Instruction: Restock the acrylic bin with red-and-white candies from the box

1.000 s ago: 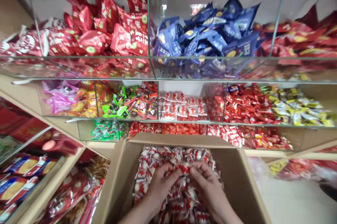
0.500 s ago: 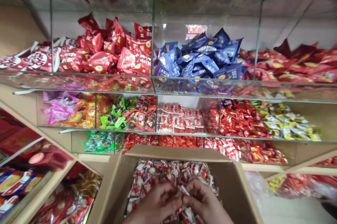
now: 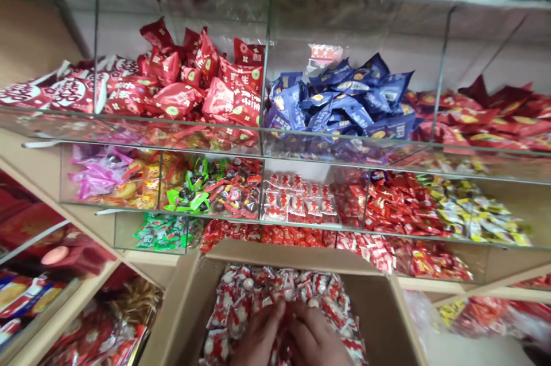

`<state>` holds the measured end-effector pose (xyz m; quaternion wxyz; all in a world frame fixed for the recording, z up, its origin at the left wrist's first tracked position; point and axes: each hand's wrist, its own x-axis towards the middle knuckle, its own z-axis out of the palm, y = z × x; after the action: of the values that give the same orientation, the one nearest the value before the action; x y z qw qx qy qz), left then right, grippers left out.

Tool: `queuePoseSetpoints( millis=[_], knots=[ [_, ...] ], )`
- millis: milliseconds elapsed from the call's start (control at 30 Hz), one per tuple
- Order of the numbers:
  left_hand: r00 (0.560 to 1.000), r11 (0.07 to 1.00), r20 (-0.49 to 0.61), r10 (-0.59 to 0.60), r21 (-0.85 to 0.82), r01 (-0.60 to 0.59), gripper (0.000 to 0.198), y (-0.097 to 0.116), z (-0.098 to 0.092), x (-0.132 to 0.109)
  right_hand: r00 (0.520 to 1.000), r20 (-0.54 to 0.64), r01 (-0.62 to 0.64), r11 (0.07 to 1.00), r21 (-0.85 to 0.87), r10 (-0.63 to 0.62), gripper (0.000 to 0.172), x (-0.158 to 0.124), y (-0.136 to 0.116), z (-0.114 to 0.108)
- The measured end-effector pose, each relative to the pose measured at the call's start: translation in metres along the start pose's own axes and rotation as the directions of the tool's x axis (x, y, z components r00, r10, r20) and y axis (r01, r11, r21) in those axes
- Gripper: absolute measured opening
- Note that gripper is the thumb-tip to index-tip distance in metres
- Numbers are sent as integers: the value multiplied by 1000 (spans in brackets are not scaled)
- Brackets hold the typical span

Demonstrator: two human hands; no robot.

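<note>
An open cardboard box (image 3: 284, 250) at the bottom centre holds a heap of small red-and-white wrapped candies (image 3: 241, 297). Inside it, my left hand (image 3: 260, 334) and my right hand (image 3: 314, 337) are close together over the middle of the heap. The fingers of both are curled inward and down. Whatever lies between them is hidden by the backs of the hands and by blur. Candies surround both hands. A glass compartment (image 3: 299, 202) behind the box contains neat rows of similar red-and-white candies.
Glass shelves with dividers (image 3: 263, 67) rise behind the box. They carry red packets (image 3: 176, 99), blue packets (image 3: 340, 96), red sweets (image 3: 400, 208) and yellow-and-white sweets (image 3: 477, 214). Wooden bins (image 3: 55, 308) with packaged goods stand at lower left, plastic bags (image 3: 495, 317) at lower right.
My hands have lowered toward the candies and drawn closer together. A white-and-red candy showing between the fingertips before is now out of sight. The view has shifted and tilted slightly.
</note>
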<state>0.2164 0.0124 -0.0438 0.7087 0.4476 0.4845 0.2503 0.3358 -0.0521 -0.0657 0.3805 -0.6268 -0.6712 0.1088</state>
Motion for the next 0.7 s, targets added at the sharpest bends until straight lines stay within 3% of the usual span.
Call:
queuePoseSetpoints(
  millis=[200, 333, 400, 500, 600, 700],
  knots=[
    [995, 995, 95, 4, -102, 6, 25, 1, -8, -3, 975, 132, 200, 963, -183, -177, 38, 5, 2, -25],
    [995, 987, 103, -13, -157, 29, 35, 2, -13, -6, 946, 32, 323, 931, -173, -322, 34, 25, -7, -65],
    [990, 984, 136, -40, -169, 63, 39, 3, -14, -4, 952, -84, 267, 932, -244, -295, 28, 53, -12, -87],
    [974, 982, 210, -87, -146, 120, 35, 4, -11, -2, 944, -224, 140, 908, -394, -243, 19, 119, -8, -108],
    [963, 989, 250, -102, -83, 126, 30, 4, -9, -2, 975, -202, -31, 836, -548, -97, 15, 187, 16, -108],
    [972, 1000, 235, -22, 13, 20, 21, -2, -12, -1, 990, -124, -137, 750, -647, 74, 18, 227, 41, -95]
  ],
)
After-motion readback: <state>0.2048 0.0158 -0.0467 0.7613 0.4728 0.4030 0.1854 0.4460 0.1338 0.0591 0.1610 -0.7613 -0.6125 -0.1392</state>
